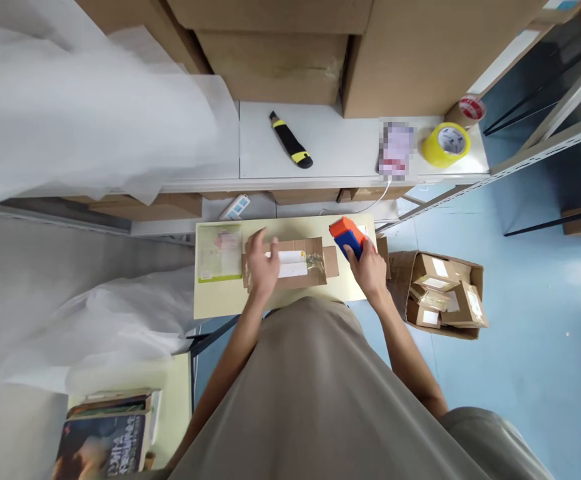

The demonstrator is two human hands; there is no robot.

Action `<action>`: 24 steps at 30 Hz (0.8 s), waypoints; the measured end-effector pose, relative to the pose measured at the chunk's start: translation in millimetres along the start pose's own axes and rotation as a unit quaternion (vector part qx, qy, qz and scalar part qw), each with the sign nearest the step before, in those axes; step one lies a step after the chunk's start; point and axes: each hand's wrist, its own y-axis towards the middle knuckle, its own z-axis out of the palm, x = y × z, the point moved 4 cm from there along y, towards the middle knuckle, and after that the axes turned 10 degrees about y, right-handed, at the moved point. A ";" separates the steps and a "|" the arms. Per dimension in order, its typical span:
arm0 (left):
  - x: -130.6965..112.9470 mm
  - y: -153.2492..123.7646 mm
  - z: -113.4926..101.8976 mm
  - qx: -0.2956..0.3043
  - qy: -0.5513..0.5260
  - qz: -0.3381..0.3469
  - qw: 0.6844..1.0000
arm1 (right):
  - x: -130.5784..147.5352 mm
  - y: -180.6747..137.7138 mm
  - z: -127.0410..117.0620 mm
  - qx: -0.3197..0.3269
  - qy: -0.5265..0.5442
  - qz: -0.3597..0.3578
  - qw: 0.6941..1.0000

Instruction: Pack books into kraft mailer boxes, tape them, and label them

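Note:
My right hand (370,270) is wrapped round an orange and blue handheld tool (349,238), whose exact kind I cannot make out. It is raised over the right end of the small pale-yellow table (220,305). An opened-out cardboard box (298,281) lies in the middle of that table, with white labels (293,269) and shiny clear tape on it. Over the box's left end is my left hand (264,267), its fingers apart and holding nothing. Whether it touches the cardboard I cannot tell. Left of it lies a clear flat case with a green edge (219,275).
On the white shelf (260,157) ahead are a box cutter (290,141), a phone (395,150) on a cable and a yellow tape roll (445,145). A carton of small parcels (445,293) stands right. White wrapping sheets (95,127) hang left; books (105,437) lie lower left.

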 end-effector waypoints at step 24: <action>27.2 -3.9 -2.4 0.061 -0.024 0.008 0.998 | 55.2 86.9 -19.0 -0.259 0.193 -0.273 0.906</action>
